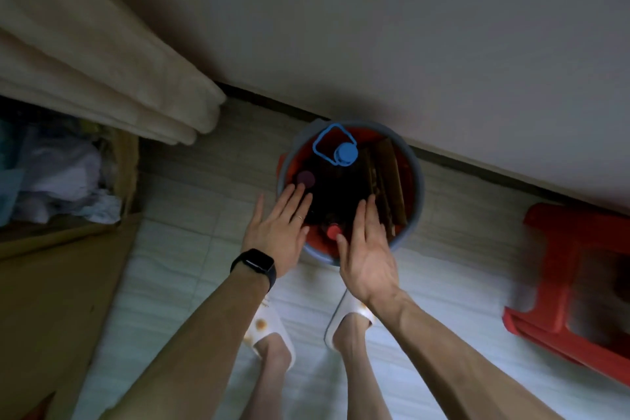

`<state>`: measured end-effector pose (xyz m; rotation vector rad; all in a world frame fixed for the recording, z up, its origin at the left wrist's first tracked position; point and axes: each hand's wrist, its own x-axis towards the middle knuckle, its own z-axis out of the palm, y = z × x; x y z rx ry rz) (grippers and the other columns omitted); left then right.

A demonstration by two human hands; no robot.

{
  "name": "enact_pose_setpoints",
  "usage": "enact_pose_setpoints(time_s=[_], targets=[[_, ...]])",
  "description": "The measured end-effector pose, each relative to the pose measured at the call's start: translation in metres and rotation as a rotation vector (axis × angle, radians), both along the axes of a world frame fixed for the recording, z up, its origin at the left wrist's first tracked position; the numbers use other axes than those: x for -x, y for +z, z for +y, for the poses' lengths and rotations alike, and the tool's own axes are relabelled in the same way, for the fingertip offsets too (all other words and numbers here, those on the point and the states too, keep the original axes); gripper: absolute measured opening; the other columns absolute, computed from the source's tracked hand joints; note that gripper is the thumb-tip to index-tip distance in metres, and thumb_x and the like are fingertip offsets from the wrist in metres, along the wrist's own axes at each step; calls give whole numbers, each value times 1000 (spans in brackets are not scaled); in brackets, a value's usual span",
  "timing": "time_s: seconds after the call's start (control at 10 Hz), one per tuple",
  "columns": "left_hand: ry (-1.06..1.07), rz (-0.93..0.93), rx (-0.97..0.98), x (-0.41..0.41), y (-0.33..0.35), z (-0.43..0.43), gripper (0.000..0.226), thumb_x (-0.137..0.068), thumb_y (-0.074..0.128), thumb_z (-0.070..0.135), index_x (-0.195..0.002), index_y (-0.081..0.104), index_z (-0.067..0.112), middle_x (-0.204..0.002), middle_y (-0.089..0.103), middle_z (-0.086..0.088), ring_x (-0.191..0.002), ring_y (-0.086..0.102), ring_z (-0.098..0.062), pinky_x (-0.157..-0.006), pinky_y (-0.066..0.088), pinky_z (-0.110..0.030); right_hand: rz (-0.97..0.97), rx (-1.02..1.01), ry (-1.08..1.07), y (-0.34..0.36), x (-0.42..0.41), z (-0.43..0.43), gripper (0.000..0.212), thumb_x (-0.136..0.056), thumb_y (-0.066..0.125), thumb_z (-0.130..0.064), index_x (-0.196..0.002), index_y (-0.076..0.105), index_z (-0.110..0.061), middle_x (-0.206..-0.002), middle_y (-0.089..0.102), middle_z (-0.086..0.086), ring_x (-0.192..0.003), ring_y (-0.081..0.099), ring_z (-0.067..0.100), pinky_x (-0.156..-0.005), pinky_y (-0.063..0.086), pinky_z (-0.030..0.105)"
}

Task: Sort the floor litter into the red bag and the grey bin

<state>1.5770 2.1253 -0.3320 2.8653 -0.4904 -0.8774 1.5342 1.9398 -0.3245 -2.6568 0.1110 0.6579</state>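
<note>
A round grey bin [418,181] lined with a red bag [292,160] stands on the floor against the wall. Inside it I see a bottle with a blue cap and handle [345,153], a red-capped bottle [332,230], a dark purple cap [305,178] and brown cardboard pieces [388,181]. My left hand [278,230], with a black watch on the wrist, hovers flat over the bin's near left rim, fingers straight, holding nothing. My right hand [368,249] reaches over the near rim with its fingers straight and nothing in it.
A cream curtain [102,61] hangs at the upper left. A cardboard box of clothes [61,177] and a flat cardboard sheet [61,300] lie at the left. A red plastic stool [576,266] stands at the right. My feet in white slippers [272,327] stand on pale tiles.
</note>
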Motion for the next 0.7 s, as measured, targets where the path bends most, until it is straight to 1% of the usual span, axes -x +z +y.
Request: enact_pose_setpoints(time_s=[0.1, 0.2, 0.3, 0.4, 0.5, 0.6, 0.7], targets=[[16, 18, -5, -7, -6, -7, 58, -103, 14, 41, -154, -12, 29, -163, -13, 6, -149, -13, -11, -118, -3, -54, 22, 42, 23, -9, -9, 7, 69, -105, 31, -37, -157, -4, -9, -165, -13, 8, -153, 0, 22, -123, 7, 41], [1, 18, -12, -8, -10, -11, 56, -103, 9, 42, -152, -17, 33, -163, -13, 6, -148, -16, -9, -118, -5, -56, 14, 74, 149, -18, -16, 2, 68, -104, 31, -33, -157, -8, -13, -164, -19, 3, -153, -4, 16, -122, 3, 36], [-19, 25, -38, -9, -11, -10, 55, -103, 10, 42, -152, -14, 37, -164, -7, 6, -148, -14, -8, -117, -6, -58, 9, 108, 153, -24, -15, 3, 71, -104, 34, -31, -157, -9, -15, -163, -21, 0, -153, 2, 17, -123, 8, 37], [-20, 59, -53, -12, -8, -12, 54, -103, 11, 42, -151, -13, 39, -164, -2, 4, -149, -11, -10, -116, -7, -58, 61, 88, 124, -21, -19, -2, 74, -103, 33, -33, -156, -15, -17, -161, -26, -3, -153, 0, 17, -123, 7, 38], [-11, 95, -79, -10, -6, -15, 55, -103, 12, 42, -151, -15, 40, -164, 0, 1, -149, -10, -12, -117, -5, -59, 142, 120, 135, -12, -23, -13, 73, -104, 29, -39, -155, -19, -17, -161, -27, -2, -153, -3, 18, -124, 7, 41], [11, 158, -90, -10, 6, -17, 60, -102, 20, 39, -153, -11, 33, -164, -1, 0, -149, -10, -13, -117, -3, -57, 244, 76, 195, 6, -37, -21, 77, -101, 34, -44, -157, -13, -20, -164, -20, -1, -153, 1, 21, -123, 12, 44], [54, 207, -117, 1, 28, -20, 69, -97, 37, 33, -156, 2, 23, -163, 7, -2, -150, 0, -18, -118, 2, -55, 296, 74, 212, 28, -38, -29, 74, -98, 43, -41, -158, 4, -20, -166, -1, 7, -151, 11, 27, -121, 19, 43]])
